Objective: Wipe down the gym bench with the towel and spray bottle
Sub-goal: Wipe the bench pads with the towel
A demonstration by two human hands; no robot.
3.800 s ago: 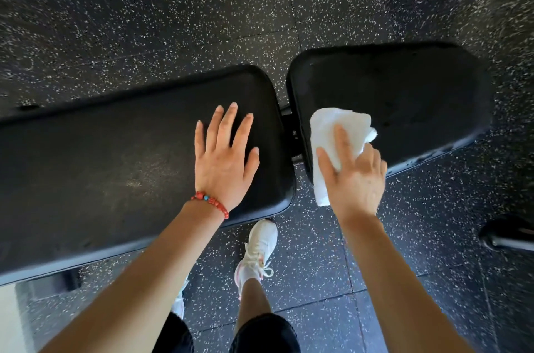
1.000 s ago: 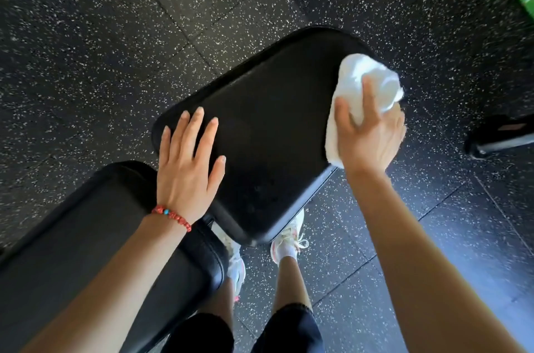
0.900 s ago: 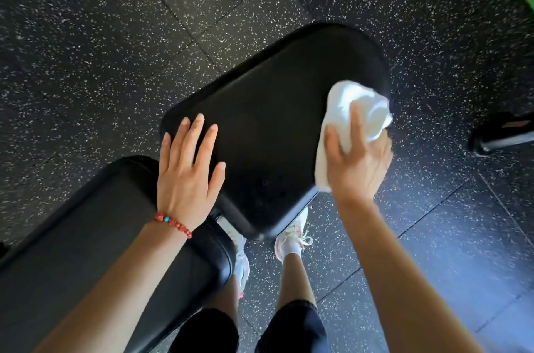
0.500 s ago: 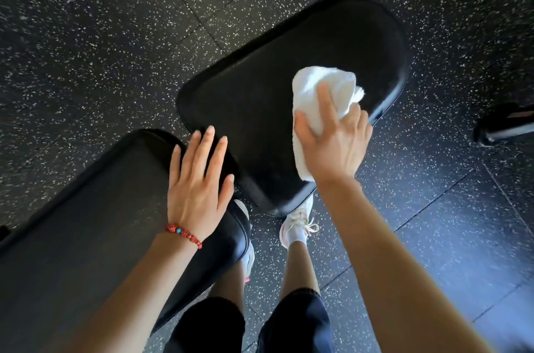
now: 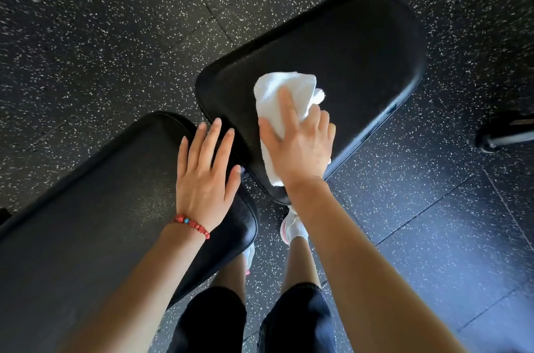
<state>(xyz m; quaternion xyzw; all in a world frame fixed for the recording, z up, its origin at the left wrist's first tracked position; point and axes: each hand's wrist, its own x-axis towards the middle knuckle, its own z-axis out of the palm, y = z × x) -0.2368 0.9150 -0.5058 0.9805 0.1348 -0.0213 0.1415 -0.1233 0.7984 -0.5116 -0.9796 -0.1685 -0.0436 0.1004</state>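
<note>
Starting nearest the camera: two legs in black knee-length shorts [image 5: 291,321], smooth matte cloth, stood beside the bench; white trainers [image 5: 290,227] with pale socks showed below, partly hidden by the arms.

Left hand [image 5: 206,176]: laid flat on the end of the long pad [image 5: 86,208], fingers [image 5: 216,136] straight and slightly spread, grasping nothing, tips reaching toward the gap between the pads. A bracelet [image 5: 192,225] of round red beads with one turquoise bead circled the wrist.

Long pad: black vinyl-like upholstery, rounded corners, dull sheen with a faintly mottled patch.

Right hand [image 5: 299,147]: pressed onto the towel [image 5: 284,98], forefinger and thumb stretched over the cloth, the other fingers curled round its bunched edge.

Towel: white, soft terry-like texture, crumpled into a loose wad, lying on the near half of the seat pad [image 5: 346,57], one end hanging over that pad's near edge.

Seat pad: black, smooth, glossy along the rim, a broad rounded trapezoid, set apart from the long pad by a narrow gap.

Floor [image 5: 101,20]: dark rubber tiles flecked with white specks, seams visible. A black rounded object [image 5: 502,133] lay at far right; its kind could not be told.
</note>
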